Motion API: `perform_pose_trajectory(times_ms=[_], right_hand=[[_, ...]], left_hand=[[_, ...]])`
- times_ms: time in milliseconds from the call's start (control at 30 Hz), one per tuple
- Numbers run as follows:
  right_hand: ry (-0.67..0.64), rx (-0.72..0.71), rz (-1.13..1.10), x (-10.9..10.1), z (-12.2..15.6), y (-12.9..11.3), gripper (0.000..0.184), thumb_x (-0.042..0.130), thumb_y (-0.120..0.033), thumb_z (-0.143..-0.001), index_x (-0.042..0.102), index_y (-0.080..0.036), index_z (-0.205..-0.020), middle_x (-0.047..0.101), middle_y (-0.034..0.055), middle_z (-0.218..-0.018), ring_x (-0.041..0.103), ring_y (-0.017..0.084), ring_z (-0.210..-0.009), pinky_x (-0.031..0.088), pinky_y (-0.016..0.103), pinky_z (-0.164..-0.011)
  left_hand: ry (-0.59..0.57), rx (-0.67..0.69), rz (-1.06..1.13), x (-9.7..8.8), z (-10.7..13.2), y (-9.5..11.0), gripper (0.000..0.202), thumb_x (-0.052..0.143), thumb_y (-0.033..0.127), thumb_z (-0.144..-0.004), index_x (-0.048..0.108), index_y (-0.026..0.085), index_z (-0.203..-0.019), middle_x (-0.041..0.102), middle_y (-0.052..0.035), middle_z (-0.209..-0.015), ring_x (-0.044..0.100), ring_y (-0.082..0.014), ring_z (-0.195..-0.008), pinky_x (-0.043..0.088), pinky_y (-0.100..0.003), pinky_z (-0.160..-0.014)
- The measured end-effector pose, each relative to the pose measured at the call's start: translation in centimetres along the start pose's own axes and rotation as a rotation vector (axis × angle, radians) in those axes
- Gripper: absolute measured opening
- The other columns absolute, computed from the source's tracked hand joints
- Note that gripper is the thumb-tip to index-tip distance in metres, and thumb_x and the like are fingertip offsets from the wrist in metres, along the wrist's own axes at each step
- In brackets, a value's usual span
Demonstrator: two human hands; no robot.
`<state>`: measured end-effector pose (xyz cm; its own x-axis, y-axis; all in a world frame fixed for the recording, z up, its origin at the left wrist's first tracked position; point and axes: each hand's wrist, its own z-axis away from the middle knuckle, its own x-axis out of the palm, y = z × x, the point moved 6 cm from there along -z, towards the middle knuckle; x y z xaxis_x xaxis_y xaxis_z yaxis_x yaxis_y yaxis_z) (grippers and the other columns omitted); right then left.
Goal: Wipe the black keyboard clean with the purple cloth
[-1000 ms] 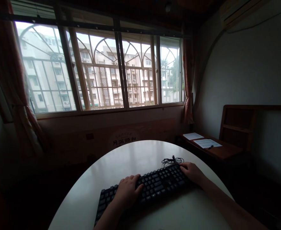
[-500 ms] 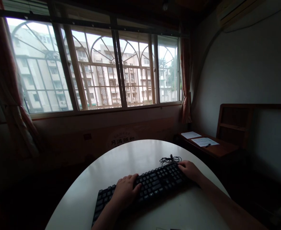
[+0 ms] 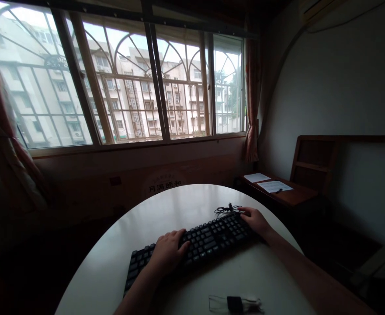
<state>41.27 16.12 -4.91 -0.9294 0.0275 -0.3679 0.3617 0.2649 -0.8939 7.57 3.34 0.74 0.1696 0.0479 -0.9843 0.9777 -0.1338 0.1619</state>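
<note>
A black keyboard point(image 3: 208, 240) lies slanted on a round white table point(image 3: 179, 205). My left hand point(image 3: 168, 251) rests on the keyboard's left half, fingers lying flat over the keys. My right hand point(image 3: 256, 220) lies on the keyboard's right end, fingers stretched onto the keys. A bundled black cable point(image 3: 227, 210) sits just beyond the keyboard's far right corner, close to my right fingertips.
A small dark object in clear wrapping point(image 3: 235, 303) lies near the table's front edge. A wooden side desk point(image 3: 297, 197) with papers point(image 3: 274, 186) stands to the right. A wide barred window point(image 3: 130, 83) and curtains point(image 3: 251, 100) fill the far wall.
The view has tilted downward, so the window rose in the frame and the small wrapped object came into sight. Both hands remain on the keyboard.
</note>
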Motion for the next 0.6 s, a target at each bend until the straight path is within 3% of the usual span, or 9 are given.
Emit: perform_pose_trajectory(times_ms=[200,367,600], right_hand=[[0.031,0.02,-0.069,0.1,-0.13,0.29,0.018,0.059,-0.03,-0.076,0.065,-0.017,-0.087,0.074,0.0059,-0.085,0.07,0.022,-0.081,0.054,0.03,-0.072],[0.015,0.056,-0.105,0.08,-0.04,0.45,0.02,0.056,-0.032,-0.079,0.061,-0.017,-0.092,0.073,0.0045,-0.077,0.068,0.02,-0.07,0.051,0.027,-0.06],[-0.057,0.056,-0.158,0.26,0.39,-0.23,0.027,0.062,-0.026,-0.074,0.061,-0.017,-0.099,0.075,0.0065,-0.087,0.071,0.022,-0.08,0.054,0.029,-0.067]], left_hand=[[0.008,0.007,-0.02,0.07,-0.21,-0.01,0.057,0.037,0.052,-0.091,0.051,0.024,-0.138,0.059,-0.0082,-0.134,0.052,-0.028,-0.122,0.036,-0.041,-0.104],[0.007,0.007,-0.022,0.09,-0.29,0.05,0.057,0.037,0.052,-0.091,0.05,0.024,-0.139,0.06,-0.0082,-0.133,0.053,-0.0278,-0.121,0.036,-0.041,-0.103],[0.004,0.006,-0.016,-0.15,0.01,0.1,0.057,0.037,0.051,-0.091,0.051,0.023,-0.139,0.06,-0.0078,-0.133,0.052,-0.0275,-0.122,0.036,-0.042,-0.104]])
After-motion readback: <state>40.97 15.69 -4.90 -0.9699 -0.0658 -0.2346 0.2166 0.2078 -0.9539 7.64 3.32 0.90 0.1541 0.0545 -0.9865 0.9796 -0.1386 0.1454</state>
